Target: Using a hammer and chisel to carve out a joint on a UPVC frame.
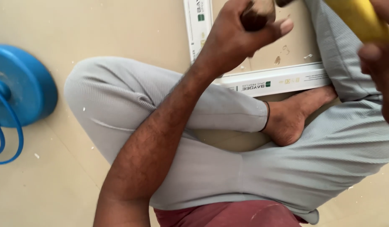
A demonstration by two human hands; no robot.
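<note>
My left hand [240, 35] is closed around a dark brown, rounded object [256, 14] at the top of the view, with only part of the object showing. It hovers just above the corner where two white plastic profile strips [283, 80] meet in an L on the beige floor. My right hand [381, 67] is blurred at the right edge, with its fingers around a thick yellow handle-like object [358, 17] that runs out of the frame. My crossed legs in grey trousers [203, 126] lie below, and one bare foot [295, 113] rests against the horizontal strip.
A blue round object [24, 84] with a loop of blue hose [9, 130] sits on the floor at the left. Small white chips are scattered over the beige floor [55, 189]. A second white strip [198, 25] runs up out of the frame.
</note>
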